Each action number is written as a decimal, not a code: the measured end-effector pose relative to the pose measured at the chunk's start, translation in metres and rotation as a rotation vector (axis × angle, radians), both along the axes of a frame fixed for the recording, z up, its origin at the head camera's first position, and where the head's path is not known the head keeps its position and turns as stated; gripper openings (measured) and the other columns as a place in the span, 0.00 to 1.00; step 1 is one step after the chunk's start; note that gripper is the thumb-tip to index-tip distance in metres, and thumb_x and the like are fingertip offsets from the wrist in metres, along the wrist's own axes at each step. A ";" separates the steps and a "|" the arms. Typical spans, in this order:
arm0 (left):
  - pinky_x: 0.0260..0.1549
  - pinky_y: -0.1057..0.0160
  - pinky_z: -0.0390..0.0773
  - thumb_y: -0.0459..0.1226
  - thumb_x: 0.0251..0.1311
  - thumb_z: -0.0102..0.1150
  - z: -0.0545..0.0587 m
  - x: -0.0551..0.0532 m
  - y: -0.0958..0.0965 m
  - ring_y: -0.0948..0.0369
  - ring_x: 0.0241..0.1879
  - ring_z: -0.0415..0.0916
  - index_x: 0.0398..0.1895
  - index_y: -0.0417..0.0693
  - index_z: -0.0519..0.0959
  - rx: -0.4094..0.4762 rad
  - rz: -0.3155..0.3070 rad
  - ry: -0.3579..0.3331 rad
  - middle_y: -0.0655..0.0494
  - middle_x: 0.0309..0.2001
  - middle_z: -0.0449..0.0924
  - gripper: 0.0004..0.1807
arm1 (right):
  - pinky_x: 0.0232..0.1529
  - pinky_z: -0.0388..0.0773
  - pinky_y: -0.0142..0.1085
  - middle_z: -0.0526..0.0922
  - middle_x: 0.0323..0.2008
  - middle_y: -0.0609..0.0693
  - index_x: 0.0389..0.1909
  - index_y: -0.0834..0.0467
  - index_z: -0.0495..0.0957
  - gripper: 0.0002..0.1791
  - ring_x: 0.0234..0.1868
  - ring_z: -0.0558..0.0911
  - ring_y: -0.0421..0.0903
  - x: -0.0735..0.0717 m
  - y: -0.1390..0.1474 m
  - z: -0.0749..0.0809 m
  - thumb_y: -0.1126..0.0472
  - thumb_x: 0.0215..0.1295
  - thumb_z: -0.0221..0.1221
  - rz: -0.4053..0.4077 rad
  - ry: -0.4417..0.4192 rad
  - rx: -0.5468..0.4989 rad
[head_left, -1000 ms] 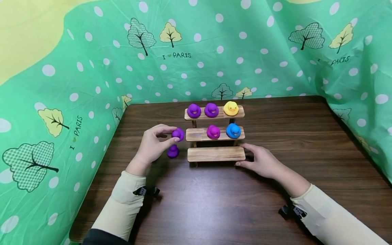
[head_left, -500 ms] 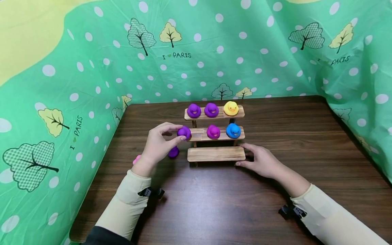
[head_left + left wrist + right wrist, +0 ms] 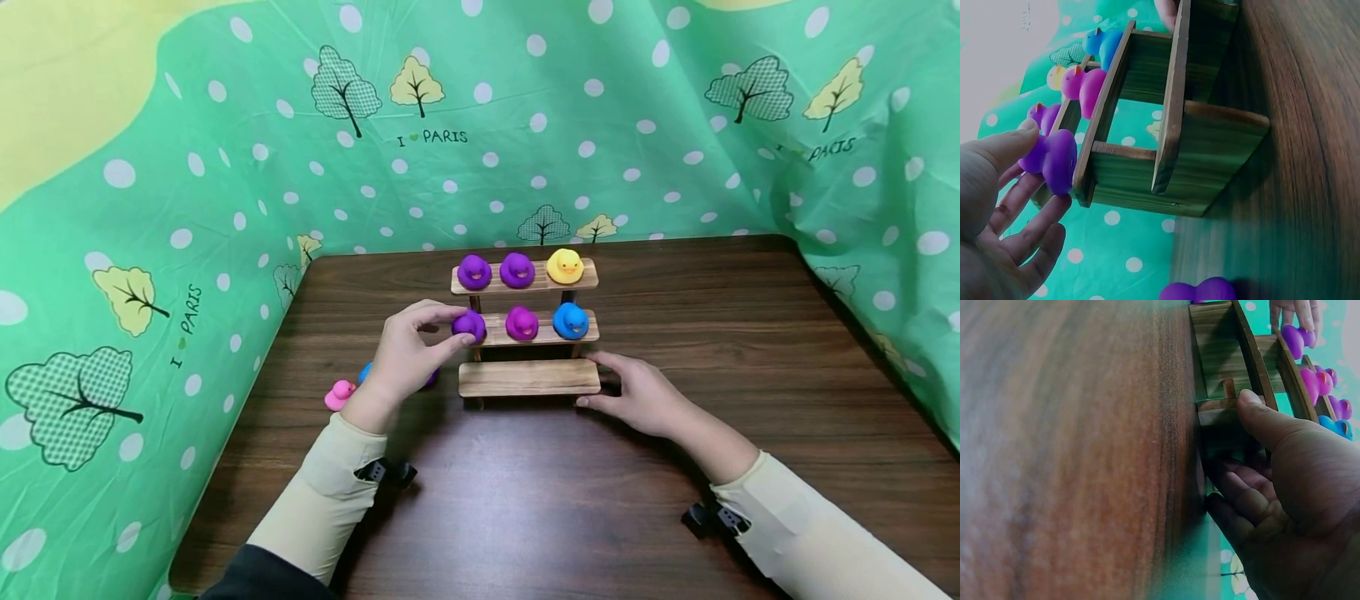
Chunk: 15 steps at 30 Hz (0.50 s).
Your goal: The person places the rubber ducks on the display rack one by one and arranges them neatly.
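A three-tier wooden shelf (image 3: 529, 379) stands on the table. My left hand (image 3: 411, 354) pinches a purple rubber duck (image 3: 1057, 159) between thumb and fingers at the left end of the middle tier; whether its base touches the wood I cannot tell. On that same tier sit a magenta duck (image 3: 522, 323) and a blue duck (image 3: 572, 321). Two purple ducks (image 3: 475, 272) and a yellow duck (image 3: 566, 267) line the top tier. At the right end of the bare bottom tier, my right hand (image 3: 645, 396) grips the shelf, thumb in front as the right wrist view shows.
Left of the shelf, a pink duck (image 3: 341, 395) lies on the dark wooden table (image 3: 480, 500). Beside it, my left hand partly hides another blue duck (image 3: 364, 372) and a purple duck (image 3: 1197, 290). A green dotted cloth (image 3: 525, 150) surrounds the table's back and sides.
My left hand has carried the purple duck rightward from beside the shelf to the middle tier's left end. The pink duck has come into sight behind my wrist. My right hand has stayed put.
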<state>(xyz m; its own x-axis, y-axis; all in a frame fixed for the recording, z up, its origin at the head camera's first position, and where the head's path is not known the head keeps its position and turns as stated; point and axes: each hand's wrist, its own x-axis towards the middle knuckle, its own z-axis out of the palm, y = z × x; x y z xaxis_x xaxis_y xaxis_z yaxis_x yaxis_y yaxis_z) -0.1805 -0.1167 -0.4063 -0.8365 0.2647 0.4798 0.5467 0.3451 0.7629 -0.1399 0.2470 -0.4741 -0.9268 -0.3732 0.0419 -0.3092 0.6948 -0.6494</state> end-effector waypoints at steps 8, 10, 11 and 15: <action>0.46 0.46 0.85 0.38 0.58 0.80 -0.004 0.000 0.010 0.59 0.46 0.84 0.50 0.48 0.90 0.012 0.007 -0.004 0.57 0.44 0.88 0.16 | 0.54 0.84 0.52 0.86 0.57 0.53 0.71 0.57 0.74 0.40 0.57 0.85 0.51 0.000 0.001 -0.001 0.44 0.63 0.74 -0.002 0.002 -0.006; 0.47 0.47 0.85 0.38 0.58 0.80 -0.006 -0.001 0.011 0.59 0.46 0.84 0.50 0.48 0.90 0.012 0.004 -0.002 0.58 0.44 0.88 0.17 | 0.54 0.84 0.52 0.86 0.57 0.53 0.71 0.57 0.73 0.40 0.57 0.85 0.51 0.000 0.001 -0.001 0.44 0.63 0.74 -0.002 0.001 -0.006; 0.47 0.48 0.85 0.39 0.58 0.80 -0.007 -0.002 0.012 0.59 0.46 0.84 0.50 0.48 0.90 0.012 0.004 -0.001 0.58 0.45 0.88 0.17 | 0.53 0.84 0.52 0.86 0.57 0.53 0.71 0.57 0.73 0.41 0.56 0.85 0.50 0.000 0.001 -0.001 0.43 0.63 0.74 -0.003 0.000 -0.004; 0.47 0.50 0.85 0.39 0.57 0.80 -0.008 -0.001 0.014 0.61 0.46 0.84 0.50 0.48 0.90 0.001 0.008 0.005 0.59 0.45 0.88 0.17 | 0.52 0.84 0.51 0.86 0.57 0.53 0.72 0.56 0.73 0.41 0.56 0.85 0.50 0.000 0.001 -0.001 0.42 0.63 0.74 -0.007 0.003 0.006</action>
<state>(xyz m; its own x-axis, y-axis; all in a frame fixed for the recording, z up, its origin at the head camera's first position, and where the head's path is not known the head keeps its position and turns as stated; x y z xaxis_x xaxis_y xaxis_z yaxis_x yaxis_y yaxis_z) -0.1818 -0.1026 -0.4144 -0.8360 0.2573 0.4846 0.5480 0.3488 0.7603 -0.1396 0.2480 -0.4748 -0.9294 -0.3665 0.0421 -0.3057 0.7011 -0.6443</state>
